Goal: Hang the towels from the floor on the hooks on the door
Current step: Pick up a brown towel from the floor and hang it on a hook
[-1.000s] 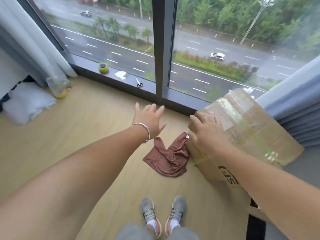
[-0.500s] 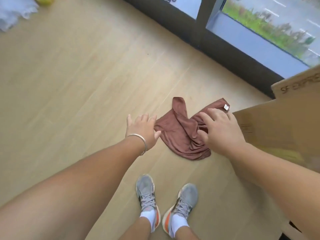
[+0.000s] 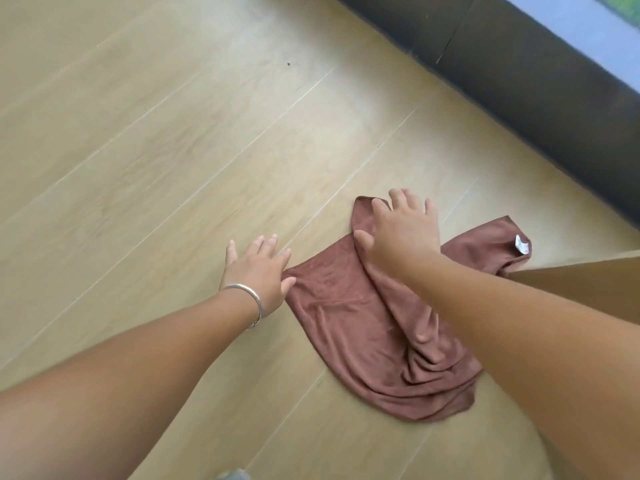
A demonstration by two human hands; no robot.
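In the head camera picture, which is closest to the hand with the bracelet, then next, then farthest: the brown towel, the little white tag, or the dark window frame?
1. The brown towel: its near corner sits right at the left hand, on the thumb side.
2. The white tag: on the towel's far right corner, past the right hand.
3. The dark window frame: along the floor's top right edge.

Soft, even daylight fills the head view, coming from the window [image 3: 588, 32] at the top right corner, and the pale floor [image 3: 145, 140] shows a broad washed-out sheen toward its far edge below the dark sill [image 3: 519, 74]. Shadows are faint (only a thin dark rim beneath the towel [image 3: 349, 317] and the left hand [image 3: 258, 277]). The whole frame is slightly smeared, the forearms nearest the lens are softest, and the floor seams fan out with the wide-angle stretch toward the edges.
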